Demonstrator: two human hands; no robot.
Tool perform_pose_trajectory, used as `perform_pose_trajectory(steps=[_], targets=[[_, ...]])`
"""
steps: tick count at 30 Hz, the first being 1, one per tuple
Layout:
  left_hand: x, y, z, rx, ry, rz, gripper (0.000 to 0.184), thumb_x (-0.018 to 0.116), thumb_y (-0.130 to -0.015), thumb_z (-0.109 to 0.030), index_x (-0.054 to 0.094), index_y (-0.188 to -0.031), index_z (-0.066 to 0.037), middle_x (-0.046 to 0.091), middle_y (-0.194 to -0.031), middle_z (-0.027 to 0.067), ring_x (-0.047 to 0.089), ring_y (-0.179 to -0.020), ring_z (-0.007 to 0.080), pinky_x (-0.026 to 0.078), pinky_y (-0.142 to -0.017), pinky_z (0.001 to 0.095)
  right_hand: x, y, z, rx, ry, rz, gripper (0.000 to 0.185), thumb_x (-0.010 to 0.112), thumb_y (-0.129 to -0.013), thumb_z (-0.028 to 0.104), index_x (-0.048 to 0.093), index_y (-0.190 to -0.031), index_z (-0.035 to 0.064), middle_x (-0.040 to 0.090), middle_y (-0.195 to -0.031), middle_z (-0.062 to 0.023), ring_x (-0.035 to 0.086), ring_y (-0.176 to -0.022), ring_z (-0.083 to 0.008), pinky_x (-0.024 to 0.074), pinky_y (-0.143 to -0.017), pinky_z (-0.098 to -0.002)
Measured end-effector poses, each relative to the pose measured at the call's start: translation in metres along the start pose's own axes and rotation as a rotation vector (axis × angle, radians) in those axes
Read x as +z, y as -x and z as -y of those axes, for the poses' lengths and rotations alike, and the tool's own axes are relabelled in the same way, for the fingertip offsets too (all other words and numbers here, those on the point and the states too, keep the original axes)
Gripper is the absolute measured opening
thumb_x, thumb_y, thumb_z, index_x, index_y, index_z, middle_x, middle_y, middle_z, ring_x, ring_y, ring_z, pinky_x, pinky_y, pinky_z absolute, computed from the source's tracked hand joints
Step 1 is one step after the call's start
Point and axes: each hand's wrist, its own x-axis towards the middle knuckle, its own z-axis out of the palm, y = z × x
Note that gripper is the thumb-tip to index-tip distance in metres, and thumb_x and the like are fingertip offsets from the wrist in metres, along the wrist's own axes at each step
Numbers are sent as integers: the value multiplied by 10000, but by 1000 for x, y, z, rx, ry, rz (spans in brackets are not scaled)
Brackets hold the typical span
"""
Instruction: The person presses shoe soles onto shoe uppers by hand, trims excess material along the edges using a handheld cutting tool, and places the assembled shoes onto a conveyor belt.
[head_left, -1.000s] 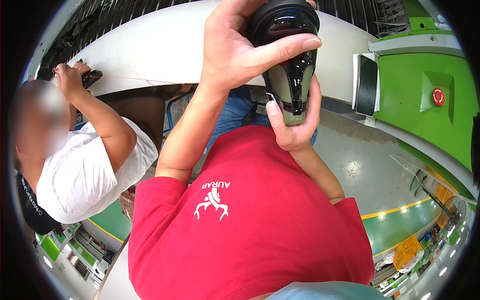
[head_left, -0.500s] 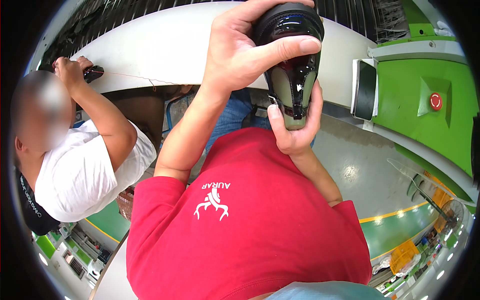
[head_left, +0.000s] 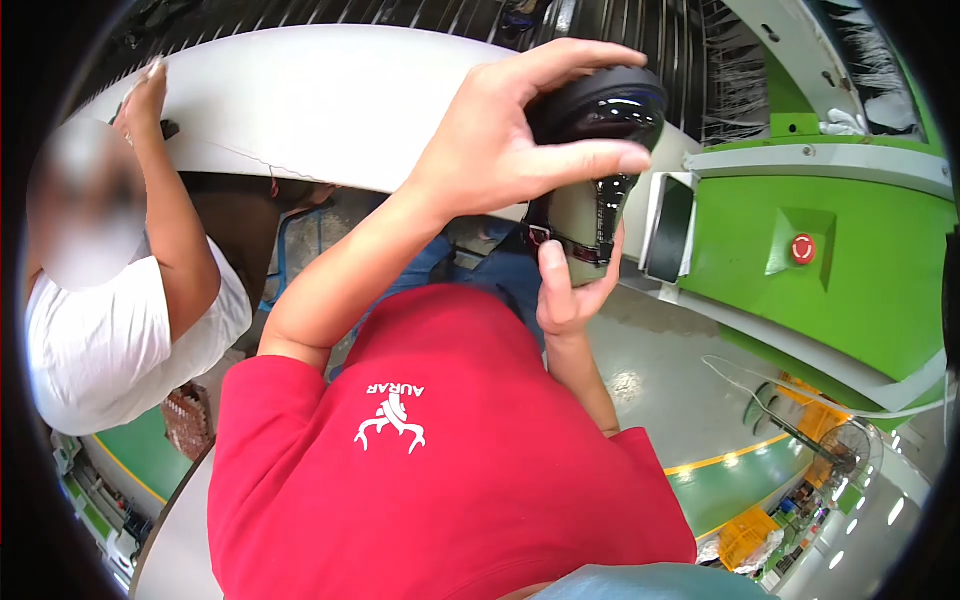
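We hold 1 black shoe [head_left: 603, 120] at 1 o'clock, left hand [head_left: 490, 140] curled round its wide end, right hand [head_left: 570, 295] closed on its lower end, some fingers hidden behind, 1 dark item [head_left: 170, 129] by a co-worker's hand [head_left: 145, 103] at 10 o'clock unclear.

Two hands, one left hand [head_left: 485, 140] and one right hand [head_left: 573, 300], are holding one shoe [head_left: 605, 115]. One red shirt [head_left: 450, 500] is bearing one white emblem [head_left: 391, 424]. One co-worker [head_left: 110, 330] and one bench [head_left: 320, 100] are showing. One green machine [head_left: 880, 290] is carrying one red button [head_left: 803, 249]; one fan [head_left: 850, 446] is standing.
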Motion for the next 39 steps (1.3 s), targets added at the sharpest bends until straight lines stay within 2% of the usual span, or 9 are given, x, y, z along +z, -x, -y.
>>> perform_pose_trajectory(steps=[2, 5, 8, 13, 25, 30, 31, 35, 39], targets=[[-1, 5, -3, -53, 10, 23, 671, 951, -867, -87, 659, -1460, 28, 793, -1258, 147, 771, -1148, 206, 609, -1034, 351, -18, 0, -10, 11, -127, 14, 667, 654, -986, 69, 455, -1615, -29, 593, -1520, -168, 639, -1328, -286, 546, -1120, -459], [-4, 15, 11, -65, 2, 43, 600, 948, -868, -74, 698, -1398, 54, 791, -1264, 162, 777, -1142, 217, 631, -1012, 354, -29, -5, -3, 91, -352, -29, 593, 599, -1040, 146, 478, -1600, -8, 617, -1511, -183, 660, -1319, -335, 547, -1136, -525], [-2, 21, 9, -70, 40, 29, 541, 934, -876, -46, 725, -1362, 67, 791, -1263, 166, 783, -1142, 229, 651, -997, 354, -45, -4, -10, 163, -406, -54, 601, 567, -1073, 276, 485, -1594, -11, 654, -1457, -203, 681, -1279, -360, 548, -1124, -541], [-5, 24, 9, -29, -7, 28, 493, 917, -881, -12, 753, -1341, 56, 791, -1282, 179, 799, -1131, 258, 676, -963, 358, -49, -4, -20, 222, -418, -46, 634, 527, -1094, 381, 491, -1585, -17, 677, -1416, -223, 695, -1250, -377, 559, -1082, -553], [-19, 24, 7, 32, -199, 15, 383, 892, -921, -56, 799, -1281, 36, 847, -1124, 149, 833, -977, 199, 667, -904, 320, -42, -15, -15, 301, -403, -33, 676, 511, -1075, 433, 492, -1570, -27, 679, -1389, -225, 698, -1221, -355, 577, -1045, -543], [-15, 31, 11, 1, -169, -19, 349, 843, -969, -47, 791, -1304, 37, 846, -1122, 154, 820, -950, 173, 666, -879, 310, -39, -19, -10, 320, -414, -65, 586, 494, -1112, 358, 518, -1557, -23, 692, -1400, -208, 708, -1231, -358, 580, -1054, -548], [-14, 32, 11, -18, -178, -28, 338, 825, -986, -44, 788, -1313, 35, 846, -1124, 150, 813, -949, 163, 666, -873, 307, -37, -20, -8, 309, -457, -43, 535, 499, -1126, 298, 529, -1557, -18, 694, -1419, -189, 709, -1248, -339, 586, -1056, -542], [-10, 39, 20, -88, -153, -97, 299, 760, -1045, -31, 780, -1338, 27, 843, -1149, 134, 788, -970, 138, 669, -874, 300, -14, -23, 14, 278, -347, -91, 495, 559, -1104, 202, 545, -1548, -15, 706, -1389, -153, 719, -1209, -281, 588, -1050, -469], [-15, 44, 23, -181, -29, -119, 286, 753, -1049, -15, 781, -1329, 37, 829, -1181, 150, 786, -1027, 169, 677, -903, 320, -14, -23, 23, 244, -105, -52, 507, 658, -1036, 87, 560, -1516, -42, 698, -1353, -120, 690, -1188, -196, 557, -1048, -365]])
